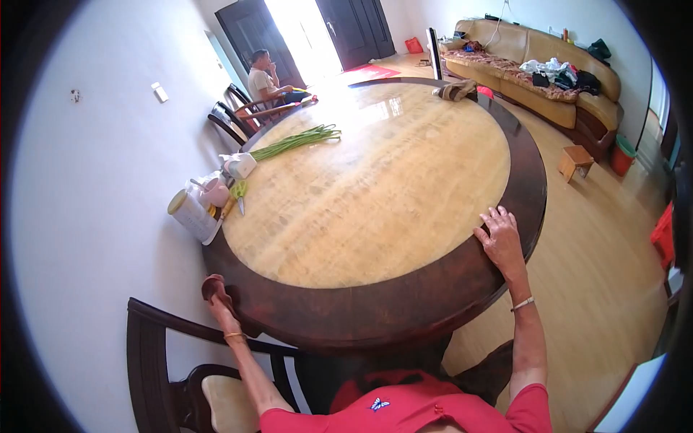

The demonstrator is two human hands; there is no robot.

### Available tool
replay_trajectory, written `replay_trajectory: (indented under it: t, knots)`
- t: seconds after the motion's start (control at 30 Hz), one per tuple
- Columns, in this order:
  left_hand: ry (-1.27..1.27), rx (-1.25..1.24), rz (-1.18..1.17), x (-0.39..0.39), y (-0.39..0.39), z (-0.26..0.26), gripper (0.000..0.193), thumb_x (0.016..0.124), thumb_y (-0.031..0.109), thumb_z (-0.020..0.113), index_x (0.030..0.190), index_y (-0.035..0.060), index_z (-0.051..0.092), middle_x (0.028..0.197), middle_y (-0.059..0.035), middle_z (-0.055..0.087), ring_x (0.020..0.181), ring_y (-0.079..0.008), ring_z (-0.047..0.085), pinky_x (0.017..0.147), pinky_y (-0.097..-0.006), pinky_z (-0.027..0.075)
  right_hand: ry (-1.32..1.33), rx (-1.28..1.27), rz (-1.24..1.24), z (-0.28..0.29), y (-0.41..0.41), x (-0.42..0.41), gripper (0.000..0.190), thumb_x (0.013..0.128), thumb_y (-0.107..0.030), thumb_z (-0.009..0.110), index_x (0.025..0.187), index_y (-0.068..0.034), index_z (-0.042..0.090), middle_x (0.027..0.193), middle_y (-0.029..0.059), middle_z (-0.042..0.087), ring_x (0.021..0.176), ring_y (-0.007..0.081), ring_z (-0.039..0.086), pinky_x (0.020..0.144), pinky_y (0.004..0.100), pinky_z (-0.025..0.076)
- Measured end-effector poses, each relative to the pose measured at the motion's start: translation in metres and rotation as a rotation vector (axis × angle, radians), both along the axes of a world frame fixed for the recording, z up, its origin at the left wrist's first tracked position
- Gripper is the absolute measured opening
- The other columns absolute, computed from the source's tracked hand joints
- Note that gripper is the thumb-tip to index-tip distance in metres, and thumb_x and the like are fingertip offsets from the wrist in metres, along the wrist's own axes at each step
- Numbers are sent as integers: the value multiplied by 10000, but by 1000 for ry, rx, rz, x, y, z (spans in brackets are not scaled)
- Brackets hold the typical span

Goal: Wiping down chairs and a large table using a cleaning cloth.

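Observation:
Before me is a round table with a tan stone-patterned top and a broad dark wooden rim. At the rim's left edge, my left hand grips a reddish-brown cloth, which partly hides the fingers. My right hand lies palm down on the right side of the rim, holding nothing. Its fingers are slightly spread and the tips reach the edge of the tan top. A grey-brown cloth sits crumpled on the far right of the table.
Along the table's left side are a lidded canister, a pink mug, green-handled scissors, a tissue pack and long green stalks. A dark wooden chair stands at lower left. Beyond sits a person; a sofa and stool stand right.

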State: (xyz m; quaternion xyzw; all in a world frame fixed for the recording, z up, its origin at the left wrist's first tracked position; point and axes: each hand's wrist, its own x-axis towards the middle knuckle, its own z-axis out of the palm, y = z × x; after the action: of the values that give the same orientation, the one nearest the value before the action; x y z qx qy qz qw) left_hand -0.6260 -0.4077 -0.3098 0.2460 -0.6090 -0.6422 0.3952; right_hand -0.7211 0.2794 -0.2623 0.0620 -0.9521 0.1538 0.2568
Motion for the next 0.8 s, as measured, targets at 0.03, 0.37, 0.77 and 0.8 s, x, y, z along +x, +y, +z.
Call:
replay_trajectory:
  t: [0.03,0.37,0.77,0.8]
  knots:
    - [-10,100,121,-3,29,8,431,943,217,473,1322,11,477,1278,-117,567,1094,-259,578,939,-352,441,-11,0,-7,2,2,4,397,851,-297,630,1103,10,650,1246,200,584,1231,368,471,1062,475,317]
    - [-82,-1342,110,108,268,26,380,876,122,533,1250,51,546,1347,-169,446,1196,-397,451,1021,-490,317,27,-1,15,10,-3,-3,407,877,-312,610,1135,1,641,1257,197,576,1240,355,466,1071,470,315]
    - [553,-2261,-1087,36,371,117,377,833,273,559,1195,168,571,1317,-104,473,1224,-271,441,905,-522,385,6,-115,32,13,0,1,442,855,-285,639,1165,29,614,1251,214,576,1240,358,475,1075,448,318]
    - [566,-2216,-1189,28,381,120,403,826,279,568,1205,141,561,1336,-113,451,1242,-283,419,912,-529,390,11,-108,33,12,-2,1,434,852,-272,641,1161,31,614,1243,212,581,1235,355,480,1072,440,324]
